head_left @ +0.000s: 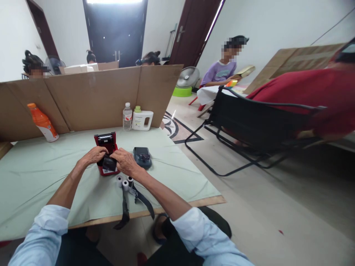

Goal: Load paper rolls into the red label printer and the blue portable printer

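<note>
A small red printer [107, 172] stands on the cloth-covered table with its lid [105, 138] raised. A glossy black strip [110, 163] lies across its open body, between my two hands. My left hand [95, 155] is at the printer's left side, fingers closed at the strip's upper edge. On the right side, my right hand [125, 162] pinches the strip's other edge. Fingertips and the printer's inside are partly hidden. Close in front lie small white rolls [125, 184] with dark strips [144, 201] trailing to the table edge. A second, dark grey printer [142, 157] rests to the right.
A cardboard partition [94, 98] borders the table's far side. Before it stand an orange bottle [43, 122], a clear bottle [127, 117] and a white jug [142, 120]. A black folding chair [249, 129] with a person in red is at right. Other people sit beyond.
</note>
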The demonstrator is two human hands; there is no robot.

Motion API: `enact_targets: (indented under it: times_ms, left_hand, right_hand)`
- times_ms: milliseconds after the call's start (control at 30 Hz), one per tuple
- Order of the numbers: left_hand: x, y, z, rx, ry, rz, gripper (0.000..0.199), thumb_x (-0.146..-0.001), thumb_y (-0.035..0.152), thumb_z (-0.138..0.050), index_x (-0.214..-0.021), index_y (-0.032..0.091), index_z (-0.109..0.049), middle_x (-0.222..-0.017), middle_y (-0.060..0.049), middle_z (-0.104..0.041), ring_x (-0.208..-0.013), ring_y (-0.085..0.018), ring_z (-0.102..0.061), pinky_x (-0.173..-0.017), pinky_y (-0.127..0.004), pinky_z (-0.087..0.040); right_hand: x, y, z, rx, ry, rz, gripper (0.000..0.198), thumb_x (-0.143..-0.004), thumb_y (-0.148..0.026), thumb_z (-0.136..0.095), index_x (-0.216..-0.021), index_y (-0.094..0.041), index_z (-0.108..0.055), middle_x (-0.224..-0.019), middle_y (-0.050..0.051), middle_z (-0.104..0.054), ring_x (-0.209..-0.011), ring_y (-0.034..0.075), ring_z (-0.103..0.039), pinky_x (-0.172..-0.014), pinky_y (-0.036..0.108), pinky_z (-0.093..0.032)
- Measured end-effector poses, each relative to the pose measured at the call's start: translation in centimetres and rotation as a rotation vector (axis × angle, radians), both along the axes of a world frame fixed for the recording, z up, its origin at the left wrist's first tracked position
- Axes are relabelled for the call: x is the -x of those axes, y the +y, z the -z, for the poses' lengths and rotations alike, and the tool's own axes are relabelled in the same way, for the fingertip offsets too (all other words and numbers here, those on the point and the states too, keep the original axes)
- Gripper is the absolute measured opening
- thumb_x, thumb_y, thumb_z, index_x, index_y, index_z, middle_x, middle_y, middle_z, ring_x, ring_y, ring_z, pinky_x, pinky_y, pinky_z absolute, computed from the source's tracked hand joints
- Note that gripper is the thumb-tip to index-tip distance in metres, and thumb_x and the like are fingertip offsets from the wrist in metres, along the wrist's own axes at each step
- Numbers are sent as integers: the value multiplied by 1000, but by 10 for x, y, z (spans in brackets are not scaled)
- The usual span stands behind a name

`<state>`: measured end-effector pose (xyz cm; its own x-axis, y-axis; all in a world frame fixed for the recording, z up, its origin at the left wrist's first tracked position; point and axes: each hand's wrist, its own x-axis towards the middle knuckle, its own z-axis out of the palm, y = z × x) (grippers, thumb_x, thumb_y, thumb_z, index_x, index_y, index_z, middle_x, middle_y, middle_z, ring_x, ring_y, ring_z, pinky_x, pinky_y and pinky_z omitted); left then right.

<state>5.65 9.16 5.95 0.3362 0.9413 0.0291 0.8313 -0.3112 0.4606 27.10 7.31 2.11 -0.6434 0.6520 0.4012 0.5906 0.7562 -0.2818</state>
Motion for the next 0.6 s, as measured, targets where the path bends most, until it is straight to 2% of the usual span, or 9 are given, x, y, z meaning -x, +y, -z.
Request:
enact_targets:
  times_ms: [167,300,433,500,600]
  left_hand:
    - [1,3,-3,69,0,28,40,-80,28,-42,-96,17,-77,-96,-6,-78,-88,-22,-67,-84,-30,-53]
    - [0,2,-3,99,14,47,41,-87,39,-42,-88,17,-76,-90,-5,-77,-83,-22,-66,-78,-30,-52]
    - [0,-2,1,62,57,97,30,-82,32,-50,-85,18,-77,-91,-6,-77,-83,-21,-67,-79,-30,-50]
    - [5,-4,4,-44,47,11,24,-80,29,-55,-85,19,-76,-93,-6,-77,-87,-22,-68,-82,-31,-51]
    - [17,-3,9,-344,-22,-298,17,-78,29,-64,-88,19,-73,-100,-9,-74,-96,-26,-68,-91,-38,-53]
  right_hand:
    - [1,3,0,-2,-13,-1,28,-94,-9,-56,-111,-19,-76,-105,9,-75,-99,25,-57,-87,34,-45]
    - [1,2,4,-54,8,-27,32,-93,-6,-56,-115,-19,-75,-108,9,-74,-99,24,-58,-90,35,-47]
    - [-2,-7,10,-124,79,-91,37,-88,-4,-60,-119,-19,-73,-113,10,-73,-102,25,-59,-93,37,-48]
    - [-6,-12,14,-147,115,-121,41,-86,-3,-63,-122,-19,-72,-116,11,-73,-102,26,-60,-93,38,-50]
    - [-10,-18,19,-175,146,-153,42,-84,-3,-65,-123,-18,-71,-118,12,-72,-102,26,-62,-91,40,-52]
